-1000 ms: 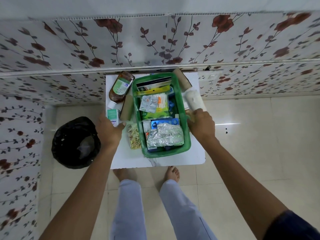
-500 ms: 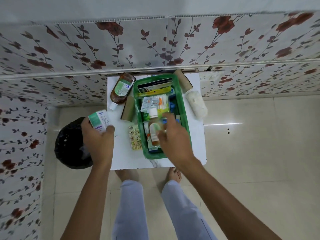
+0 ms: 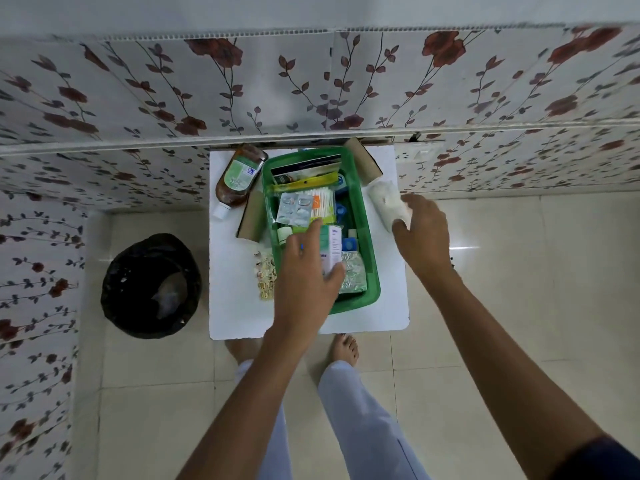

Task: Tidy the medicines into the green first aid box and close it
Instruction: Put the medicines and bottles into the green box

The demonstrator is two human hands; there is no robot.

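Note:
The green first aid box (image 3: pixel 366 216) stands open on a small white table (image 3: pixel 235 306), packed with blister strips, cotton buds and small bottles. My left hand (image 3: pixel 308 271) is over the box's near left part, holding a small green-and-white medicine carton (image 3: pixel 332 247) down into it. My right hand (image 3: pixel 420 233) is at the box's right, fingers closing on the near end of a white gauze roll (image 3: pixel 386 199) lying on the table. A brown antiseptic bottle (image 3: pixel 239 178) lies left of the box. A strip of yellow capsules (image 3: pixel 265 275) lies beside my left hand.
Two brown cardboard pieces lean at the box's sides (image 3: pixel 251 218) (image 3: pixel 365 162). A black-lined bin (image 3: pixel 150 285) stands on the floor left of the table. A flowered wall (image 3: pixel 311 91) rises directly behind the table. My bare feet are under the near edge.
My left hand carried the carton from left of the table into the box. My right hand left the small bottle inside the box and moved right onto the gauze roll.

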